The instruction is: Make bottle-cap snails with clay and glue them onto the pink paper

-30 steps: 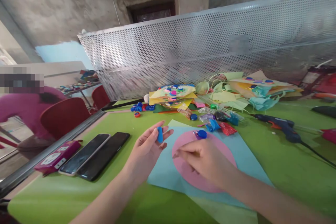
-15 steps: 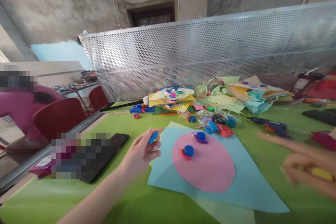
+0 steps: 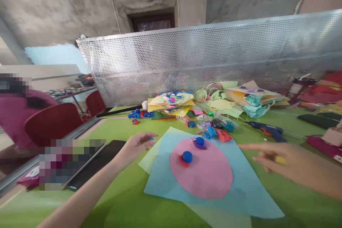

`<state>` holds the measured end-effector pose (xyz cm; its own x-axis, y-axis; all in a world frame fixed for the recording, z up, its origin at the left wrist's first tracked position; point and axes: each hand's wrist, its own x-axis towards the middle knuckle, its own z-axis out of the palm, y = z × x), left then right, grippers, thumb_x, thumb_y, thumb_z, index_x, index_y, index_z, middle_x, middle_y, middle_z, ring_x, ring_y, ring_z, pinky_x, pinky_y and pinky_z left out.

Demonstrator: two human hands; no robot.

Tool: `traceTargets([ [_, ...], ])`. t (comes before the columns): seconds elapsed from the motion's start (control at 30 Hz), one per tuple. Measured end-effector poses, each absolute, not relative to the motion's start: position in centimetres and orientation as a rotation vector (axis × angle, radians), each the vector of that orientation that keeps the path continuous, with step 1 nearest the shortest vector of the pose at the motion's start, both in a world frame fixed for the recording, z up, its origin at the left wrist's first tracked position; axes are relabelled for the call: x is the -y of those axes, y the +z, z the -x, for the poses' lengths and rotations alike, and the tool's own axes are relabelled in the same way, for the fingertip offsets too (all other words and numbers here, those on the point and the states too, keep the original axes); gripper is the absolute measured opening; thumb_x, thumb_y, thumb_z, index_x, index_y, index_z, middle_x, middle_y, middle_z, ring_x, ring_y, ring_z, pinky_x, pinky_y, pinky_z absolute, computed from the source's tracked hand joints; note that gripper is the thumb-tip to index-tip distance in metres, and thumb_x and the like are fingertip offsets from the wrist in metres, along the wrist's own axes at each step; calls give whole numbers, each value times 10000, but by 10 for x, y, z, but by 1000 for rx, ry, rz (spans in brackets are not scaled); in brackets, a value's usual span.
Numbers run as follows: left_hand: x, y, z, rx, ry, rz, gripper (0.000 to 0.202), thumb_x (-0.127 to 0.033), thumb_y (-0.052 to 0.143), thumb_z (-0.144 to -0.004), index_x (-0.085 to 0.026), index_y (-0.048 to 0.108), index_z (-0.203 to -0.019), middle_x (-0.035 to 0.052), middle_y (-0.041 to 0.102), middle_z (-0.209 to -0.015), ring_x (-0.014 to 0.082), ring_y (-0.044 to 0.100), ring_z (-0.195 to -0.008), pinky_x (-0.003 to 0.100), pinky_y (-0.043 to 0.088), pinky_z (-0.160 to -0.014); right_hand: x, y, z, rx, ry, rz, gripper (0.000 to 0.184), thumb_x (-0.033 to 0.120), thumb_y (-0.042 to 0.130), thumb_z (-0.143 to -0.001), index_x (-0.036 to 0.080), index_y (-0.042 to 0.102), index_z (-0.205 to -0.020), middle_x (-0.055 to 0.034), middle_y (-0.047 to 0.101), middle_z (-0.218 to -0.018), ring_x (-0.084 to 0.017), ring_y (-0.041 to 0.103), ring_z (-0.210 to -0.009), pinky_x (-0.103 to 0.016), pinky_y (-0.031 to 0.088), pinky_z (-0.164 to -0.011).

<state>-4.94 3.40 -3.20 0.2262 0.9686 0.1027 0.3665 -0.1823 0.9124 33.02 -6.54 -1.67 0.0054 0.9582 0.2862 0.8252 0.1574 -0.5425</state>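
Note:
My left hand (image 3: 136, 144) hovers at the left edge of the paper, its fingers pinched on a small blue piece (image 3: 151, 138). My right hand (image 3: 278, 160) is out to the right over the green table (image 3: 128, 199), fingers curled around a small yellow thing (image 3: 280, 159), forefinger pointing left. Between them lies a light blue sheet (image 3: 248, 192) with a pink oval (image 3: 211, 174) on it. Two blue caps sit on the oval: one on a red base (image 3: 186, 156), one on a purple base (image 3: 199, 141).
Dark phones (image 3: 98, 162) lie at the left. A heap of coloured paper and caps (image 3: 173, 101) sits against a perforated metal screen (image 3: 213, 60). A blue glue gun (image 3: 265, 129) lies at the right. A person in purple (image 3: 13, 114) sits by red chairs (image 3: 50, 121).
My right hand left a blue cap on a red base on the pink oval and went off to the right, coming back with a yellow piece. My left hand lowered slightly, still pinching the blue piece.

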Motion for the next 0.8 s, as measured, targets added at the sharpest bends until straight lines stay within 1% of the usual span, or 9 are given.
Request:
traceTargets([
  [0.03,-41,-35,55,-1328,922,-1800,235,-389,679,-726,-204,679,-871,60,648,-843,210,586,-797,336,473,-721,56,-13,-323,1914,429,1696,248,371,500,-780,297,679,-936,5,572,-510,-141,486,-428,-276,349,-457],
  [0.07,-49,-38,60,-1395,891,-1899,198,-363,665,-751,-204,675,-870,67,653,-918,227,584,-882,363,466,-784,46,-9,-316,1976,528,1703,278,359,491,-788,281,666,-989,8,583,-536,-142,501,-450,-270,351,-470],
  [0.13,-61,-47,69,-1493,794,-2085,196,-321,599,-827,-178,637,-954,73,626,-1055,224,572,-984,421,453,-863,24,-2,-302,2017,628,1669,308,366,421,-828,209,686,-844,-7,568,-523,-130,491,-439,-253,342,-457],
  [0.17,-64,-52,71,-1525,730,-2170,211,-309,564,-858,-175,612,-1014,75,605,-1114,217,569,-1011,436,452,-882,12,1,-295,2020,632,1641,356,376,370,-850,192,674,-823,-6,560,-522,-117,461,-407,-244,334,-436],
  [0.23,-64,-62,75,-1574,589,-2315,272,-315,536,-880,-181,570,-1114,85,564,-1216,228,551,-1083,475,429,-931,-9,2,-282,2044,635,1581,353,383,374,-848,180,658,-793,4,556,-522,-105,450,-392,-225,331,-419],
  [0.33,-49,-69,76,-1662,369,-2448,427,-389,529,-859,-152,540,-1214,176,492,-1340,322,444,-1243,550,302,-1036,-33,-8,-274,2046,609,1517,326,380,395,-839,182,633,-736,23,553,-512,-88,430,-355,-213,324,-406],
  [0.43,-28,-66,77,-1733,156,-2498,598,-467,434,-862,-62,474,-1300,242,377,-1407,360,335,-1315,522,242,-1083,-46,-26,-276,2002,582,1499,354,373,351,-857,178,639,-791,27,544,-509,-95,430,-355,-221,329,-420],
  [0.6,-35,-55,65,-1686,-96,-2559,718,-525,304,-886,-22,290,-1399,212,207,-1468,319,216,-1363,479,204,-1103,-53,-46,-291,1965,593,1519,299,362,417,-830,181,643,-756,19,535,-474,-136,492,-419,-244,355,-465],
  [0.8,-91,-59,33,-1615,-163,-2632,669,-511,226,-919,-106,147,-1446,146,109,-1510,251,78,-1399,485,74,-1118,-53,-42,-312,1887,572,1541,349,400,375,-858,185,642,-790,22,530,-459,-144,506,-413,-263,387,-487],
])
